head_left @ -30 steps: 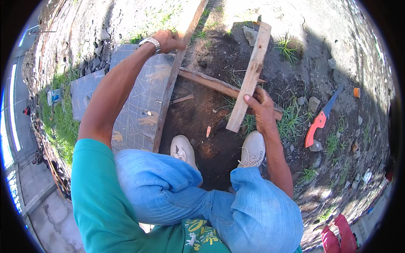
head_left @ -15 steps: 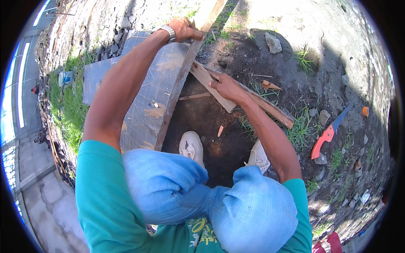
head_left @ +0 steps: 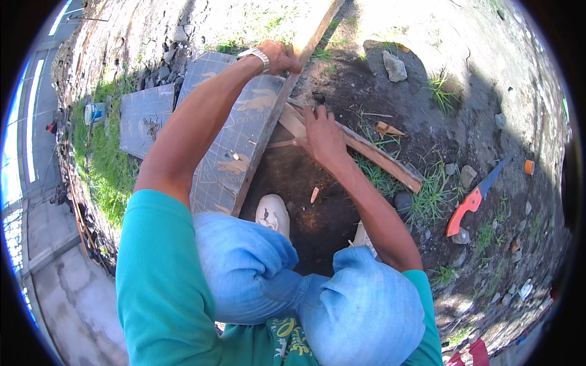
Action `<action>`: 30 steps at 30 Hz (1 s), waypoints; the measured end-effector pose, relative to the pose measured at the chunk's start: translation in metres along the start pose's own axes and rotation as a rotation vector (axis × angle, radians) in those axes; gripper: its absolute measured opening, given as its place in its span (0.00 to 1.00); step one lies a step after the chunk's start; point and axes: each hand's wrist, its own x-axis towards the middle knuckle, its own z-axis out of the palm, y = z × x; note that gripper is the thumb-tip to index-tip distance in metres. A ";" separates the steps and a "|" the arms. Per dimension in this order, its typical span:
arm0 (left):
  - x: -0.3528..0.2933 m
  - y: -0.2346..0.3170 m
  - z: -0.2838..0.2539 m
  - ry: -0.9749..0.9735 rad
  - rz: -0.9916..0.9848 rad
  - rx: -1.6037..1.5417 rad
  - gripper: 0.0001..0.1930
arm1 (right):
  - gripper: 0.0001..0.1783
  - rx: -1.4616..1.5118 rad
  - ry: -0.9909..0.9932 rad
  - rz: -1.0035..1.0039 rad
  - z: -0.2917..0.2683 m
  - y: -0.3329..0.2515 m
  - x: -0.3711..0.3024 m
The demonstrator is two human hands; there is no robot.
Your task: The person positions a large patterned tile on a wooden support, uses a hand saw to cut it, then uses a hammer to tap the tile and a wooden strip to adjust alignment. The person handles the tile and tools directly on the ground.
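My left hand (head_left: 279, 58), with a watch on the wrist, is closed round the upper part of a long wooden plank (head_left: 281, 97). The plank runs slantwise along the right edge of a grey-blue printed panel (head_left: 229, 131). Below and to the right, my right hand (head_left: 325, 134) grips a short wooden board (head_left: 292, 121), its fingers bent over the far edge. Part of that board is hidden under the hand. Another length of wood (head_left: 384, 160) lies on the dirt, running from beside my right hand toward the lower right.
An orange-handled saw (head_left: 470, 204) lies on the ground at right, near an orange ring-shaped object (head_left: 529, 167). A grey rock (head_left: 394, 66) and a wood offcut (head_left: 388, 129) lie farther up. Another grey panel (head_left: 137, 116) and a bucket (head_left: 94, 113) are at left.
My left hand, the plank and the printed panel have shifted slightly right. My right hand has turned, its fingers now over the short board, which has swung closer to the plank.
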 end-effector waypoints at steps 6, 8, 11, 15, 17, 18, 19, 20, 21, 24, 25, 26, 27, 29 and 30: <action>0.012 -0.006 0.015 0.002 0.016 -0.049 0.35 | 0.45 -0.208 0.081 -0.030 0.007 0.004 -0.041; 0.014 -0.010 0.018 -0.009 0.010 -0.091 0.36 | 0.46 -0.213 0.093 -0.058 0.009 0.007 -0.047; 0.015 -0.013 0.019 -0.012 0.036 -0.119 0.40 | 0.46 -0.221 0.130 -0.051 0.007 0.011 -0.050; 0.015 -0.021 0.019 -0.026 0.057 -0.142 0.44 | 0.46 -0.183 0.051 -0.006 0.004 0.014 -0.053; 0.015 -0.026 0.020 -0.026 0.040 -0.276 0.46 | 0.45 -0.186 0.060 -0.016 0.005 0.014 -0.055; 0.016 -0.030 0.021 -0.027 0.029 -0.334 0.47 | 0.45 -0.176 0.072 -0.013 0.006 0.013 -0.055; 0.015 -0.034 0.021 0.002 0.052 -0.357 0.48 | 0.44 -0.165 0.084 -0.012 0.007 0.013 -0.055; 0.014 -0.037 0.023 0.034 0.076 -0.376 0.49 | 0.44 -0.152 0.095 -0.010 0.008 0.012 -0.054; 0.012 -0.040 0.024 0.074 0.092 -0.385 0.50 | 0.43 -0.149 0.068 0.008 0.010 0.012 -0.054; 0.005 -0.040 0.026 0.092 0.115 -0.280 0.47 | 0.39 -0.142 -0.001 0.039 0.013 0.012 -0.049; 0.004 -0.038 0.023 0.050 0.097 -0.282 0.44 | 0.36 -0.141 -0.015 0.031 0.014 0.013 -0.048; 0.003 -0.034 0.022 0.053 0.106 -0.234 0.42 | 0.34 -0.140 -0.022 0.026 0.015 0.013 -0.047; 0.004 -0.029 0.019 0.052 0.089 -0.162 0.41 | 0.34 -0.129 -0.001 0.012 0.016 0.014 -0.046; 0.003 -0.021 0.014 0.079 0.072 -0.102 0.35 | 0.33 -0.106 0.016 0.011 0.016 0.016 -0.044; 0.001 -0.018 0.013 0.090 0.062 -0.106 0.34 | 0.33 -0.097 0.071 -0.025 0.016 0.017 -0.045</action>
